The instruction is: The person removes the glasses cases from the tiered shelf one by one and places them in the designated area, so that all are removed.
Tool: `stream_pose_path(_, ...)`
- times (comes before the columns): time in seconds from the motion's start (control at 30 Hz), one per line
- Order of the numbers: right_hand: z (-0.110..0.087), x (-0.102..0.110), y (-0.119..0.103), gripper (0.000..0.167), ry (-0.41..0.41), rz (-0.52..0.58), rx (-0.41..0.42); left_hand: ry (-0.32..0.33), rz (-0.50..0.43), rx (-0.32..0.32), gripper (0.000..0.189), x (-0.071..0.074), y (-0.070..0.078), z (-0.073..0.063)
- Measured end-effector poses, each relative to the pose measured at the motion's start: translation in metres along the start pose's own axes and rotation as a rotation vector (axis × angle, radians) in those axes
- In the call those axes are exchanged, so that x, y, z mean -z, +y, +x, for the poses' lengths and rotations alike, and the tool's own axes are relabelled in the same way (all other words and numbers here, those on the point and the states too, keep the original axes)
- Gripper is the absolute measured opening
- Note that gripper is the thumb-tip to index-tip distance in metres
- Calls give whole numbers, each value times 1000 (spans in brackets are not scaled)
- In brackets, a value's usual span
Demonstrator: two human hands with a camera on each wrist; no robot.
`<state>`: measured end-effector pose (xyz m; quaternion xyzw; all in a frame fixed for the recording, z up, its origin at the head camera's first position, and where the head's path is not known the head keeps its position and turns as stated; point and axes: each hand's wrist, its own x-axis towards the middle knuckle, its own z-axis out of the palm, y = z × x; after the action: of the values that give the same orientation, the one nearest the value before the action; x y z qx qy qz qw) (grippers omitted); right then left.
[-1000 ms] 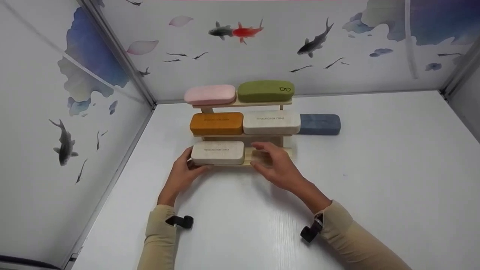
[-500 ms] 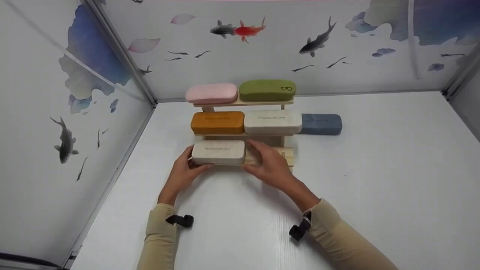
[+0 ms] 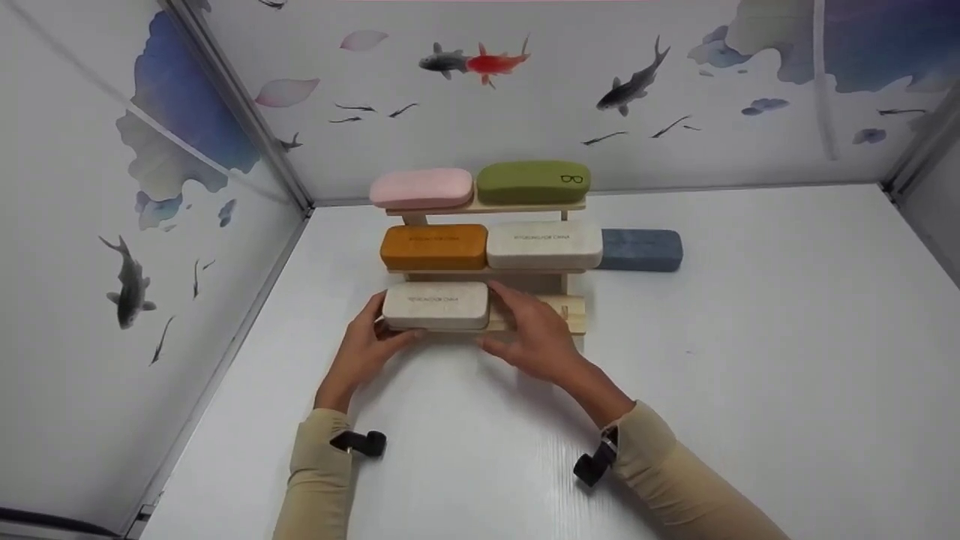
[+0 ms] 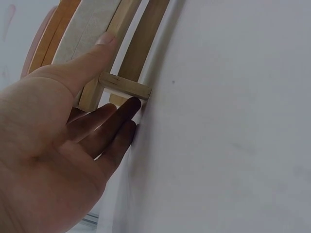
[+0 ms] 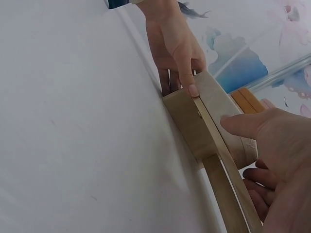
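Note:
An off-white glasses case [image 3: 435, 305] lies on the left part of the lowest shelf of a wooden rack [image 3: 571, 315]. My left hand [image 3: 365, 346] holds its left end, the thumb along the front where case and shelf edge [image 4: 124, 22] meet. Other fingers of the left hand [image 4: 53, 141] curve past the end of the rack. At the case's right end is my right hand [image 3: 536, 337], index finger close against it and thumb spread in front. The right wrist view shows the right thumb [image 5: 243, 126] before the case [image 5: 216, 97]; contact there is unclear.
The middle shelf bears an orange case [image 3: 433, 247] and a white case [image 3: 544, 244]. Above are a pink case [image 3: 421, 189] and a green case [image 3: 532, 182]. A blue case [image 3: 642, 250] sits right of the rack. A fish-patterned wall [image 3: 525, 127] stands behind.
My right hand has moved left to the case's right end, and its thumb has since dropped slightly away from the front. The left hand and the cases have stayed put.

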<state>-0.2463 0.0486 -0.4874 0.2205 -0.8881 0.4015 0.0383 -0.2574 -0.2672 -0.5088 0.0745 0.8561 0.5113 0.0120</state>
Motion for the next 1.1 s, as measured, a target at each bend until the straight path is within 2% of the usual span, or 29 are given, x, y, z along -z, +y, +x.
stream_pose_path(0.23,-2,-3,0,75,24,-11,89,-3,-7,3,88,1,2,-3)
stream_pose_path(0.4,-3,-6,-2,70,79,-20,137,-8,-14,-12,87,1,1,-3)
stream_pose_path(0.77,2,-17,-12,55,159,-32,61,-8,-33,-5,85,-1,1,-3)
stream_pose_path(0.87,6,-20,-13,60,166,-5,50,-6,-38,-1,85,0,1,-4)
stream_pose_path(1.1,12,-24,-16,82,129,23,-4,-9,-48,1,83,0,3,-3)
